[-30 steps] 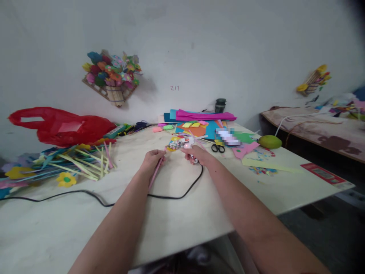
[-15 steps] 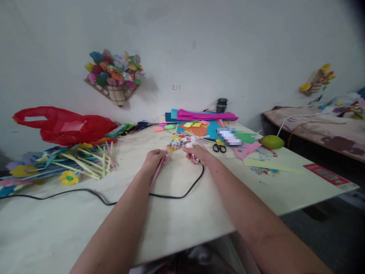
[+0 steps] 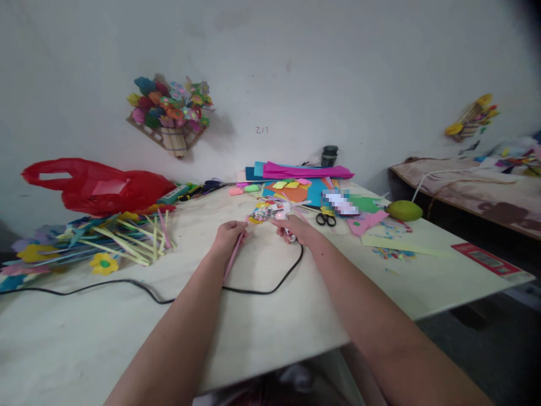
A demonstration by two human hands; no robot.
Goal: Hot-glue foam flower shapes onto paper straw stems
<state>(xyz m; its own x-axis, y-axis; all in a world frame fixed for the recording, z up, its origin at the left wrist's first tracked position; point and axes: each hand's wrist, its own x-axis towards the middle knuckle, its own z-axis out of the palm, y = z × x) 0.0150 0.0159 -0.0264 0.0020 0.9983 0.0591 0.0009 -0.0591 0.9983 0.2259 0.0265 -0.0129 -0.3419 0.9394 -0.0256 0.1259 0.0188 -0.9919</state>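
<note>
My left hand [image 3: 230, 235] pinches a thin pink strip [image 3: 234, 259] that slants down toward my forearm. To its right, my right hand [image 3: 295, 229] is wrapped round a white glue gun [image 3: 284, 213] with a small light on its body. A black cord [image 3: 287, 276] runs from it across the table to the left. The gun's front end lies close to the upper end of the strip; whether they touch is too small to tell. Just beyond both hands is a pile of small coloured paper pieces [image 3: 262, 212].
Black scissors [image 3: 326, 220] lie right of my right hand, near a green-yellow oval object [image 3: 404, 210]. Pale strips [image 3: 122, 245], a yellow flower [image 3: 103, 263] and a red bag [image 3: 114, 186] are at the left. Folded pink sheets [image 3: 306, 170] lie by the wall.
</note>
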